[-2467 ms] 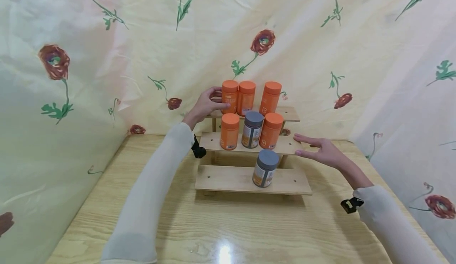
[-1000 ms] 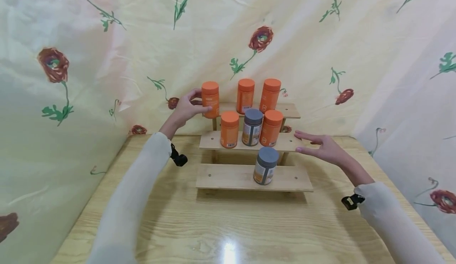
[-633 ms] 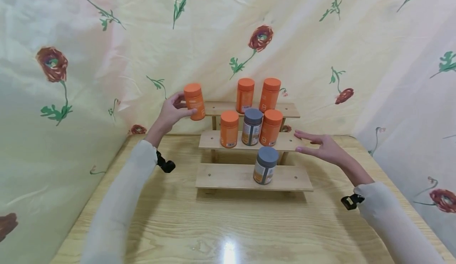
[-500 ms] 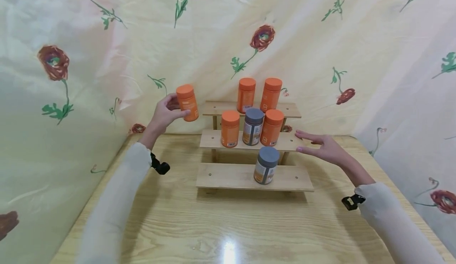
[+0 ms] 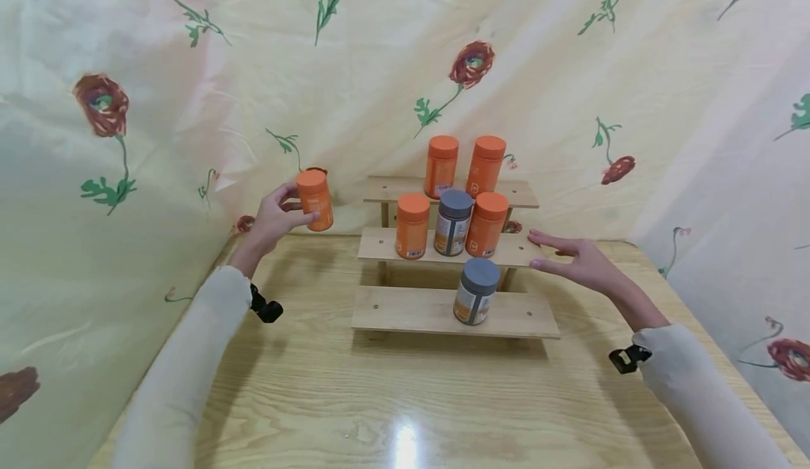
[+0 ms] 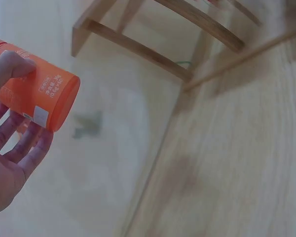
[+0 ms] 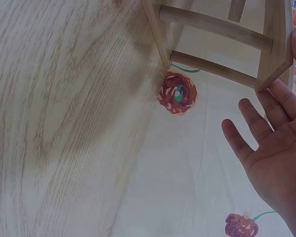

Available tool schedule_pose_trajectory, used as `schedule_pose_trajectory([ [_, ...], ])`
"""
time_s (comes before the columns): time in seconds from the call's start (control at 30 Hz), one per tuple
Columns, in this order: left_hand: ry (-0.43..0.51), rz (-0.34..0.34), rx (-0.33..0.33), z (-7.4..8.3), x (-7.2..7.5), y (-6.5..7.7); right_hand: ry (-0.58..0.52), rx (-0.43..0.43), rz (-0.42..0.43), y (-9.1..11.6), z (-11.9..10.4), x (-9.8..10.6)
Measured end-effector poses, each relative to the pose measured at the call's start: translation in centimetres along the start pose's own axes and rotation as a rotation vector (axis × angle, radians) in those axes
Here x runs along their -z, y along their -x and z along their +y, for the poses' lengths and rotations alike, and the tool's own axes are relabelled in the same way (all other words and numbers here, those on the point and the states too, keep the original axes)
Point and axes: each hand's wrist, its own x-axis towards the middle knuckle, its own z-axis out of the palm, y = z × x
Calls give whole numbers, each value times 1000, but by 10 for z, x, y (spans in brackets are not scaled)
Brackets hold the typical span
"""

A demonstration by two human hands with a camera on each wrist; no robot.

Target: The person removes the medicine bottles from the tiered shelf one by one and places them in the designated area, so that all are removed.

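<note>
My left hand (image 5: 275, 214) grips an orange jar (image 5: 315, 200) in the air, left of the wooden three-step rack (image 5: 405, 307). In the left wrist view the thumb presses the side of the orange jar (image 6: 44, 89) and the fingers curl beneath it. My right hand (image 5: 579, 261) touches the right end of the middle step with thumb and fingertips, its fingers fairly straight. The right wrist view has the right hand (image 7: 281, 148) against the rack's side (image 7: 276, 44). Two orange jars (image 5: 441, 168) stand on the top step.
The middle step carries an orange jar (image 5: 412, 227), a grey-lidded jar (image 5: 452, 223) and another orange jar (image 5: 486, 226). A second grey-lidded jar (image 5: 476, 292) stands on the bottom step. Flowered cloth (image 5: 354, 89) lines the back and sides of the wooden table (image 5: 329, 399).
My left hand has lifted the orange jar off the left of the top step and carried it left, then slightly down. The right hand has stayed at the rack's side.
</note>
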Motion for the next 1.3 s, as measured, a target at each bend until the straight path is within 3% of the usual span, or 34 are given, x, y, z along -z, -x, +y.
schedule_pose_trajectory([
  [0.27,-16,-32,26,-21,-7,1,-8,12,-1,1,0,1],
  [0.5,13,-23,28,-37,-20,0,-5,6,-4,-1,0,2],
  [0.9,44,-69,39,-63,-34,-1,-22,20,7,-4,0,1],
  [1.3,32,-102,144,-82,-38,2,-47,14,1,0,1,-2],
])
